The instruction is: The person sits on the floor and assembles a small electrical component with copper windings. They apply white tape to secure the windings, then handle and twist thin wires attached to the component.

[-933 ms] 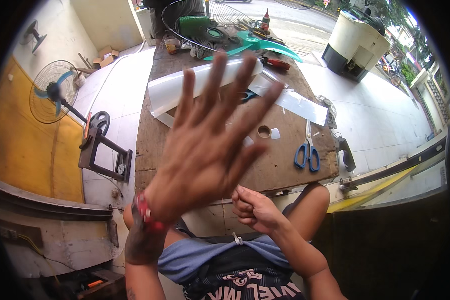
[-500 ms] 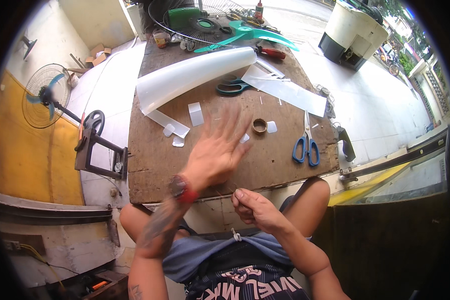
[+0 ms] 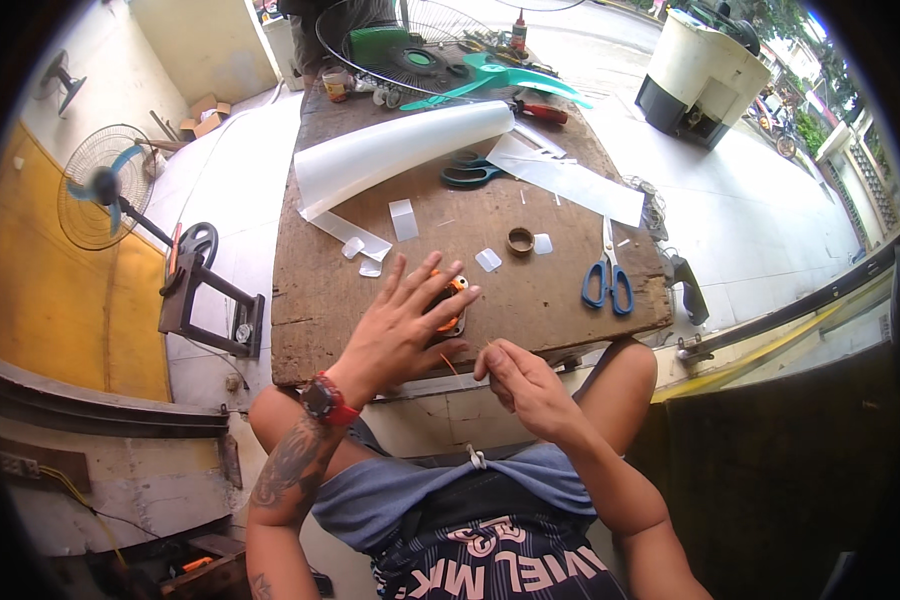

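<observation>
- So the orange-and-dark part (image 3: 454, 290) is on the near side of the wooden table (image 3: 530, 320), mostly under the person's left hand (image 3: 398, 325).
- Left hand is spread wide, fingers fanned over the part, with bits of orange peeking between them.
- Thin orange strand (image 3: 449, 364) runs down from near the left thumb, toward the table's near edge.
- Right hand (image 3: 525, 385) sits just beyond that edge, thumb and fingers pressed together. Might be pinching something fine, can't tell.
- What just changed: the left hand was way up in front of the camera, then a blur over the table, and now it's down on or just over the part. Right hand has hardly moved. So I'd say the work's back at the part, with both hands close by.
- Further out: a brown ring (image 3: 520, 252), small white cut pieces (image 3: 402, 220) and blue-handled scissors (image 3: 608, 258), then a big white roll (image 3: 400, 155) and a teal fan blade (image 3: 485, 75) at the far end.
- Hard to make out: most of the part's shape is covered, no telling how firmly the palm presses, and whether the strand reaches the right fingertips isn't clear. Somebody's legs (image 3: 320, 35) at the top are cut off.
</observation>
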Available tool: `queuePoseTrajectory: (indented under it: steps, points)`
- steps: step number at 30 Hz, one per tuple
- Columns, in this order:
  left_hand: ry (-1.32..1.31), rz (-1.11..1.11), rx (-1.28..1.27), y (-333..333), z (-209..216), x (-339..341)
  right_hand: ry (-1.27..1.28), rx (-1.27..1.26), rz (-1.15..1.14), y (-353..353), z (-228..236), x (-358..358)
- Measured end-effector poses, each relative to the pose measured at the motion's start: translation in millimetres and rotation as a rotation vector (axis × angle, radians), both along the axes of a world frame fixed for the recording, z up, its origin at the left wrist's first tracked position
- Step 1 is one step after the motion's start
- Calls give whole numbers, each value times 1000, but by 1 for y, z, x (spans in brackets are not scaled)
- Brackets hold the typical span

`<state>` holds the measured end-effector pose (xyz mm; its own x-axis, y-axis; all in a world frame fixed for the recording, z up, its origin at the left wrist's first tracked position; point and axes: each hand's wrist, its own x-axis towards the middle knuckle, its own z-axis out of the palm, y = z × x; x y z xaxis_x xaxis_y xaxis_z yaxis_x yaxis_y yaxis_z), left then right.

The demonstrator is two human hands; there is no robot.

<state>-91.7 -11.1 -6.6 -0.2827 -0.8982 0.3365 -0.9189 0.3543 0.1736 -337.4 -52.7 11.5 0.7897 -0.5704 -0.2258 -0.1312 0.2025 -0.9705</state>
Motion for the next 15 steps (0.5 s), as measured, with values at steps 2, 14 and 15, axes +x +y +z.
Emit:
queuePoseTrajectory:
  steps: [2, 14, 15]
  points:
    - [-50, -41, -52, -10, -9, -13, 83, -389, 9, 6, 7, -12]
    - [1883, -200, -181, 10, 40, -30, 205, -592, -330, -47, -2, 30]
    - [1791, -148, -199, 13, 43, -29, 241, -598, -295, -49, 2, 35]
